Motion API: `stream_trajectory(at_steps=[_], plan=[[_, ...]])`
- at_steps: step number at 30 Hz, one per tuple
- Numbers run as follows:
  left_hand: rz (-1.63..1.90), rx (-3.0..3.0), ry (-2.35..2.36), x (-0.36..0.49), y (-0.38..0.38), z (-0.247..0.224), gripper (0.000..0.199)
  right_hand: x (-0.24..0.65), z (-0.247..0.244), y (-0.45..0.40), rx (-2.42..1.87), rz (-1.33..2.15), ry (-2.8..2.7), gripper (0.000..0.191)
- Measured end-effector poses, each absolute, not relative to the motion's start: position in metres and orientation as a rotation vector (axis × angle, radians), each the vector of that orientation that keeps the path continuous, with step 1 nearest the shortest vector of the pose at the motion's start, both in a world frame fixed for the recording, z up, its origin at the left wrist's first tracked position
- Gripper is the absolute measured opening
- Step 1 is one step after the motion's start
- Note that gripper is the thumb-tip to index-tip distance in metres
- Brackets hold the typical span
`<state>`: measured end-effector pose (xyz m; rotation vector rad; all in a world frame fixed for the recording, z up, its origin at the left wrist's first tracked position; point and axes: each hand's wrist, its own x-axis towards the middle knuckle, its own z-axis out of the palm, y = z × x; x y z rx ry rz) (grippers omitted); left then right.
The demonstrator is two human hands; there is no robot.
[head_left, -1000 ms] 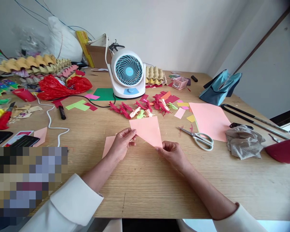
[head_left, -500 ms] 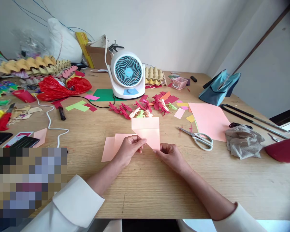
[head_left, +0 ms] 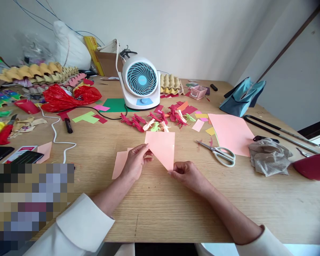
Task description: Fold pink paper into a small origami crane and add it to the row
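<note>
A pink paper piece [head_left: 162,147] with a slanted lower left edge is held up between both hands. My left hand [head_left: 136,160] pinches its left edge between thumb and fingers. Its lower tip is pinched by my right hand [head_left: 185,173]. More pink sheets [head_left: 119,164] lie on the table, partly behind my left hand. Just beyond the held paper are twisted red, cream and green paper pieces [head_left: 156,126]. Scissors [head_left: 220,153] rest to the right of my right hand.
A white fan [head_left: 142,83] stands at the back centre. On the right are a large pink sheet [head_left: 230,133], a crumpled grey cloth [head_left: 268,156] and a blue bag [head_left: 242,97]. A red plastic bag [head_left: 57,99], a marker [head_left: 68,125] and phones [head_left: 28,157] are at left.
The folded-over band at the paper's top no longer shows. My left hand has shifted left and up to the paper's left edge; the lower tip and my right hand are slightly lower.
</note>
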<state>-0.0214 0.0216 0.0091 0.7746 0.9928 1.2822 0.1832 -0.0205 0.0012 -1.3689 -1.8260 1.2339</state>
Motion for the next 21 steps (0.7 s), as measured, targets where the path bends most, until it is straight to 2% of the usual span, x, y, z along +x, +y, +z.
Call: stream_trajectory(at_steps=[6,12,21], plan=[[1.301,0.758,0.998,-0.02,0.021,0.011,0.029,0.184,0.008,-0.023,-1.298,1.281,-1.863,0.032],[1.309,0.738,0.981,-0.021,0.021,0.011,0.026,0.185,0.008,-0.025,-1.228,1.308,-1.902,0.026],[1.36,0.72,1.023,-0.026,0.025,0.01,0.028,0.194,0.008,-0.021,-1.138,1.525,-1.846,0.019]])
